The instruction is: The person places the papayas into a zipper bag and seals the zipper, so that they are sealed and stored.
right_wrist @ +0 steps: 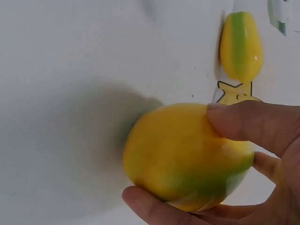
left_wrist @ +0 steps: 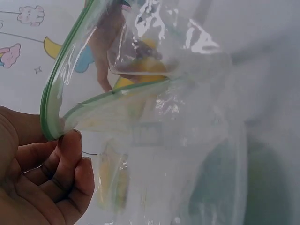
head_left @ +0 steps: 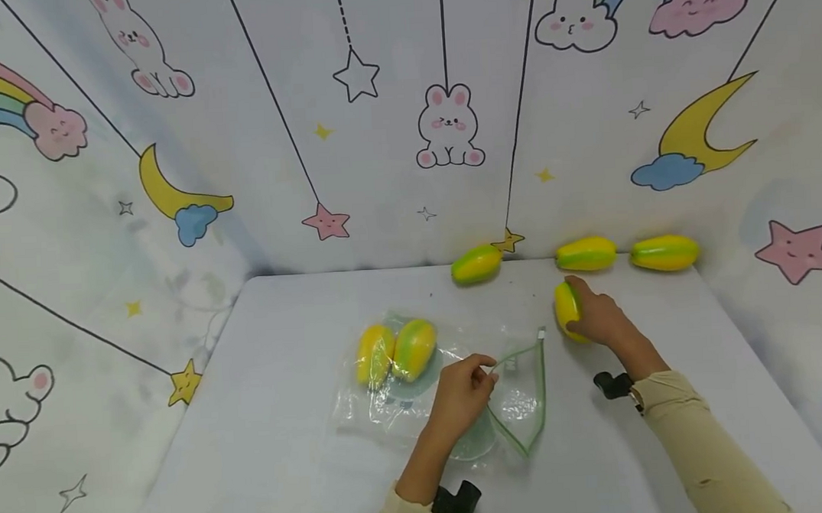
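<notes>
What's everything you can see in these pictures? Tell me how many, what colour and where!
Zip bag: one, clear with green edging, lying on the table
Bagged fruits: two, yellow and green, at the bag's left part
Gripped fruit: one, yellow and green, in the right hand
Back fruits: three, yellow and green, along the table's back edge
Table: one, white, under everything
Walls: three, whitish, left, back and right
Wall drawings: many, mixed colours, bunnies, moons, stars and rainbows
Wrist pieces: two, black, one at each wrist
Sleeves: two, beige, one on each arm
Left hand: one, bare, pinching the bag's edge
Right hand: one, bare, around a fruit
</notes>
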Demonstrator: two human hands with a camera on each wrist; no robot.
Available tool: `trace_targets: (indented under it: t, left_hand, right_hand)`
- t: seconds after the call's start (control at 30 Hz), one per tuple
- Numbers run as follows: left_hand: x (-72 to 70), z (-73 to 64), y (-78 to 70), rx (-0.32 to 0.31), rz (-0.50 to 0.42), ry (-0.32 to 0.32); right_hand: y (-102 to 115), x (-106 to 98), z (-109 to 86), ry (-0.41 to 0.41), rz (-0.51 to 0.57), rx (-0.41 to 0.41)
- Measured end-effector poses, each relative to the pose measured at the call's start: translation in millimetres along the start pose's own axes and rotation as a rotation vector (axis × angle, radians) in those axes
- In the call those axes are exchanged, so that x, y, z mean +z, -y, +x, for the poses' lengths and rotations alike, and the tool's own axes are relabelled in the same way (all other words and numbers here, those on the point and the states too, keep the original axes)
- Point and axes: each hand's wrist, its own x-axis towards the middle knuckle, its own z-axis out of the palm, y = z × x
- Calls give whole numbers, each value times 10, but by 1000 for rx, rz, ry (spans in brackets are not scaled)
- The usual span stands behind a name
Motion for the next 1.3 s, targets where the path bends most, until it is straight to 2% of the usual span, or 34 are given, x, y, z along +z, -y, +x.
trace_targets:
  t: [0.07, 0.2, 0.3, 0.57, 0.7, 0.93, 1.3]
  left_hand:
    - [16, -3, 3, 5, -19, 4]
    - [17, 2, -32, -30, -102, 48]
    - [-22, 9, -64, -50, -136, 59]
    - [-139, 65, -134, -25, -107, 31]
    - [-173, 76, -147, -46, -134, 16]
    - [-165, 87, -151, -96, -190, -45]
    - [-138, 76, -153, -47, -214, -120]
  right_hand:
    - [-9, -2, -17, -3, 8, -1]
    - [-15, 11, -46, -7, 27, 14]
    - [-5, 50, -63, -14, 50, 23]
    - [-106, 101, -130, -118, 102, 37]
    - [-169, 30, -185, -117, 204, 66]
    - [-81, -153, -335, -121, 426, 105]
    - [142, -272, -502, -133, 606, 93]
